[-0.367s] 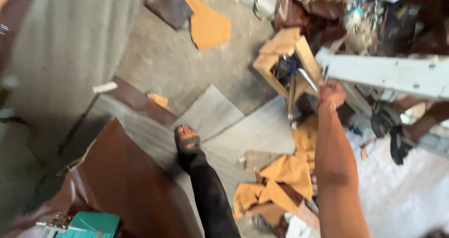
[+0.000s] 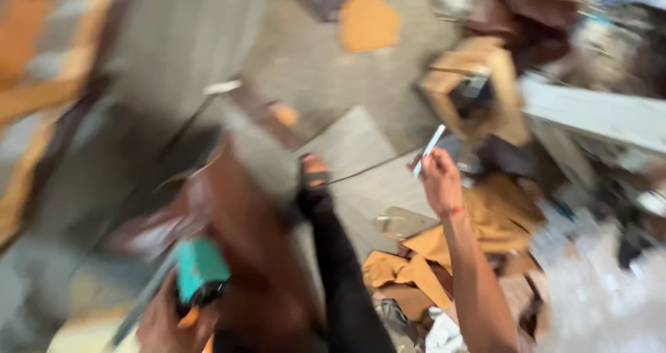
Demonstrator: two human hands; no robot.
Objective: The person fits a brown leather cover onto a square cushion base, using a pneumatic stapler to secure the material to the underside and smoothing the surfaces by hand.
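Note:
The picture is badly blurred by motion. My right hand is raised over the floor and pinches a thin pale stick-like tool that points up and to the right. My left hand sits at the bottom left, wrapped around a teal-bodied tool. A large brown leather sheet lies over my lap between the two hands. My leg in black trousers stretches forward, ending in a sandalled foot.
Tan and orange leather scraps lie heaped on the floor by my right arm. A small wooden stool or box stands ahead right, beside a white plank. Grey floor sheets lie under the foot.
My right hand has drawn back from the wooden box toward me, now holding the pale stick. My left hand with the teal tool has come up into view. The camera swung.

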